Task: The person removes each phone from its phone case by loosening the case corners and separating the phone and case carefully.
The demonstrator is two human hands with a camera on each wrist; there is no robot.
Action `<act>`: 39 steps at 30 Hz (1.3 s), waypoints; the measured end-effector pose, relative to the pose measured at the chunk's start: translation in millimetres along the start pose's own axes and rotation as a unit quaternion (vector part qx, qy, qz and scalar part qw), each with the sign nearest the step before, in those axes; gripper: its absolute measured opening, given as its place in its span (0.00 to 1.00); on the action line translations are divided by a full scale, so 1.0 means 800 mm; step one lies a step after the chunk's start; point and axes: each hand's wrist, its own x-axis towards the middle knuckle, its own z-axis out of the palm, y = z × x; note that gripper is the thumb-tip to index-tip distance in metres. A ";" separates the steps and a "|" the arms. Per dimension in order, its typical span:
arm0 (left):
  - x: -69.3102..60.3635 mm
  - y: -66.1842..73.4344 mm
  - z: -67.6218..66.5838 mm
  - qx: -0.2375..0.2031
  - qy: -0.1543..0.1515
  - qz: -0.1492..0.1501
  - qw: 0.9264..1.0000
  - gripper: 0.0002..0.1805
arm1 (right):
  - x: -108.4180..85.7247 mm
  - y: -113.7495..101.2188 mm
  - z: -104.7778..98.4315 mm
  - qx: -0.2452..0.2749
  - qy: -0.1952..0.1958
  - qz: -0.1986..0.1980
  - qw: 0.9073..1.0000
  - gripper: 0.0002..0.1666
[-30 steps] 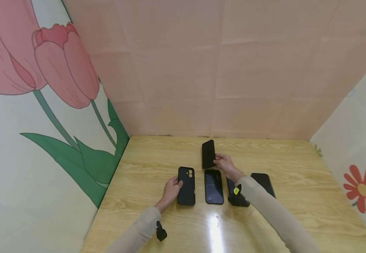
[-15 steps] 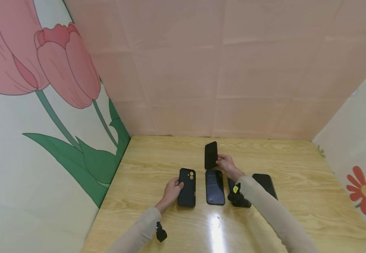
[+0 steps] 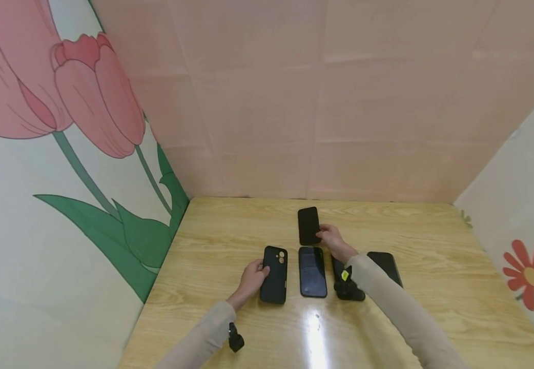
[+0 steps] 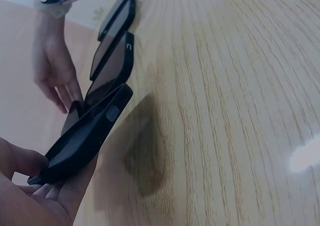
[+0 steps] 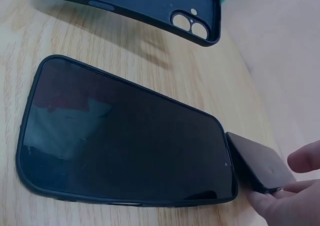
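My left hand (image 3: 253,278) holds a black phone case (image 3: 273,275) by its left edge, thumb on the inner face, fingers beneath. The case is raised over the table, as its shadow in the left wrist view shows; its camera holes (image 5: 190,24) are visible in the right wrist view. My right hand (image 3: 333,241) has a black phone (image 3: 308,226) by its right edge, behind the row. In the right wrist view the fingers are under that phone (image 5: 262,161) and the thumb is above its edge. Between the hands lies a dark-screened phone (image 3: 312,272) in a black case.
Right of it lies another dark phone (image 3: 350,293), partly hidden by my right wrist and its camera. Farther right, a further dark phone (image 3: 385,265) is partly covered by my sleeve. The wooden table (image 3: 230,220) ends at a pink back wall (image 3: 267,169).
The phone in my right hand has shifted slightly right and looks flatter to the table. My left hand and the phone case have moved slightly right and nearer me.
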 end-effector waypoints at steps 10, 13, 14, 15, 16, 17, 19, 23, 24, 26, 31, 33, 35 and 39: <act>0.002 -0.001 0.005 -0.002 -0.001 -0.002 1.000 0.20 | 0.005 0.002 -0.007 -0.014 -0.004 0.009 1.000 0.37; 0.002 0.001 0.006 -0.004 0.000 -0.005 1.000 0.20 | 0.008 0.002 -0.007 -0.012 -0.002 0.016 1.000 0.38; 0.003 0.001 0.006 -0.005 0.001 -0.007 1.000 0.20 | 0.009 0.003 -0.007 -0.013 -0.001 0.019 1.000 0.38; 0.003 0.001 0.007 -0.004 0.001 -0.008 1.000 0.20 | 0.010 0.003 -0.008 -0.013 0.000 0.021 1.000 0.38; 0.003 0.002 0.007 -0.003 0.002 -0.006 1.000 0.20 | 0.011 0.003 -0.008 -0.014 0.001 0.022 1.000 0.38; 0.003 0.003 0.007 -0.002 0.003 -0.007 1.000 0.20 | 0.012 0.004 -0.009 -0.016 0.001 0.023 1.000 0.39; 0.003 0.004 0.008 0.000 0.005 -0.008 1.000 0.20 | 0.014 0.004 -0.011 -0.019 0.001 0.024 1.000 0.39; 0.002 0.006 0.009 0.001 0.007 -0.011 1.000 0.20 | 0.017 0.002 -0.015 -0.021 0.003 0.022 1.000 0.38; 0.002 0.007 0.010 0.001 0.007 -0.012 1.000 0.20 | 0.017 0.002 -0.015 -0.019 0.003 0.022 1.000 0.38; 0.002 0.007 0.010 -0.001 0.007 -0.014 1.000 0.20 | 0.018 0.001 -0.017 -0.018 0.003 0.020 1.000 0.38; 0.005 0.007 0.012 -0.006 0.008 -0.015 1.000 0.22 | 0.019 0.001 -0.022 -0.024 0.001 0.016 1.000 0.36; 0.005 0.007 0.013 -0.007 0.006 -0.013 1.000 0.22 | 0.019 0.001 -0.025 -0.027 0.005 0.019 0.999 0.35; 0.006 0.006 0.013 -0.007 0.005 -0.012 1.000 0.22 | 0.017 0.001 -0.029 -0.030 0.011 0.020 0.999 0.34; 0.005 0.007 0.013 -0.009 0.005 -0.011 1.000 0.22 | 0.013 0.000 -0.033 -0.019 0.025 0.009 0.999 0.31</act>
